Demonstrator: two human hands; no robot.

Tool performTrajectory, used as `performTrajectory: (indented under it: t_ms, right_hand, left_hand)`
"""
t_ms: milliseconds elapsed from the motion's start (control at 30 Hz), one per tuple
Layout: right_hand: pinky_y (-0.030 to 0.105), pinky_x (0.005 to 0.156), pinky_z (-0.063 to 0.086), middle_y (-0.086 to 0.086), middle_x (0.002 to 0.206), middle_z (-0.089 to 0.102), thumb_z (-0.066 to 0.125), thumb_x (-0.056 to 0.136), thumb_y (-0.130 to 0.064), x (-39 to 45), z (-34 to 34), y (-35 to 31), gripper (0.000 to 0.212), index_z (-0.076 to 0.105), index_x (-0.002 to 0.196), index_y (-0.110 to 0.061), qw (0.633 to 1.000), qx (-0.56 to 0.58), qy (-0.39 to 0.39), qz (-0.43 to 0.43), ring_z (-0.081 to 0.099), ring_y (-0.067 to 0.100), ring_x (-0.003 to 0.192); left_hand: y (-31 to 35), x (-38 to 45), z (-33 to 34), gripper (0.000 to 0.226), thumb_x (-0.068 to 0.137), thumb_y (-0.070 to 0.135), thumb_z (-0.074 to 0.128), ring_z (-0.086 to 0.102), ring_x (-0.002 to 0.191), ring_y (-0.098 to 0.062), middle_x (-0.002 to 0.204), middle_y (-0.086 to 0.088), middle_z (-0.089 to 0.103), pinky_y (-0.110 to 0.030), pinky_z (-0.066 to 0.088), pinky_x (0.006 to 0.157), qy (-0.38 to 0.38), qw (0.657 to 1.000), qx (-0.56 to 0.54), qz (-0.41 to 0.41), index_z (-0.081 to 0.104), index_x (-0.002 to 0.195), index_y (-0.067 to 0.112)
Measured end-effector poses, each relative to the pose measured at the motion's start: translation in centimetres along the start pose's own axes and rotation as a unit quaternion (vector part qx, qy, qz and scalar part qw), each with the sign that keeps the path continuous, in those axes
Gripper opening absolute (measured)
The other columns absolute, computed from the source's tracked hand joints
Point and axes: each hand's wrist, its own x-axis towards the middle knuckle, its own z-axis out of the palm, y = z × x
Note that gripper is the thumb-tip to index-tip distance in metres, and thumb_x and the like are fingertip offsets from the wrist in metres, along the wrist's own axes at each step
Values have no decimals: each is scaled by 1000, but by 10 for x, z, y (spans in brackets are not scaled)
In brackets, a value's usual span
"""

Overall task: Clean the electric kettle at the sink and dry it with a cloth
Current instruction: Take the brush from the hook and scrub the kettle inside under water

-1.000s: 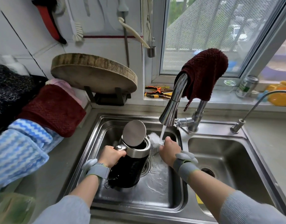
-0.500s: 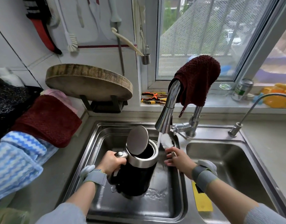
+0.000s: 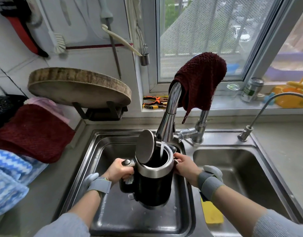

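Over the sink's left basin (image 3: 102, 170), the kettle (image 3: 154, 185) is filling under the tap (image 3: 168, 120). Left hand (image 3: 119, 170) fingers are curling round its handle; right hand (image 3: 185, 164) fingers are pressing its rim. Keeping it level should stop spills.

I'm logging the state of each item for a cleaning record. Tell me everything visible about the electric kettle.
The electric kettle has a black body, a brushed-metal band round its rim and a round metal lid hinged up and open. It is held roughly upright above the left sink basin, under the tap, whose stream falls into its mouth. The left hand grips its black handle; the right hand touches its right side near the rim.
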Motion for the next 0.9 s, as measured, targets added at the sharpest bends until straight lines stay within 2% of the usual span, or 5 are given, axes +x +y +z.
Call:
performTrajectory:
  t_ms: [200,367,500,600,900]
  right_hand:
    - [39,89,52,11,95,72,26,69,18,-30,-1,6,62,67,99,-19,999,0,23,-29,65,25,96]
    - [11,67,49,-8,85,72,25,77,21,-29,5,5,64,64,112,-17,1000,24,14,-13,63,3,80]
    - [28,93,48,7,106,70,32,77,15,-5,8,-6,57,64,113,-15,996,-20,68,-48,62,21,103]
    - [12,79,47,5,98,70,31,74,17,-10,10,4,57,66,105,-15,998,-46,38,-36,61,15,92]
    - [22,93,46,0,105,69,33,76,16,11,2,-2,59,65,110,-21,994,-60,56,-73,60,16,106]
  left_hand:
    - [-8,-3,3,23,53,4,54,32,34,-11,34,-1,36,-20,25,40,-33,998,49,5,40,38,15]
    - [-8,-1,5,29,54,2,50,26,33,-11,35,0,30,-17,25,38,-3,999,39,4,35,37,19]
    - [-11,11,10,27,51,5,52,29,33,-11,34,2,32,-20,25,40,29,999,43,5,35,37,21]
    - [-29,3,3,21,43,18,59,32,34,-10,35,3,36,-20,25,42,39,997,65,-14,38,38,20]
    - [-24,17,12,21,51,8,54,34,33,-6,35,6,41,-19,25,41,47,996,71,-21,42,37,19]
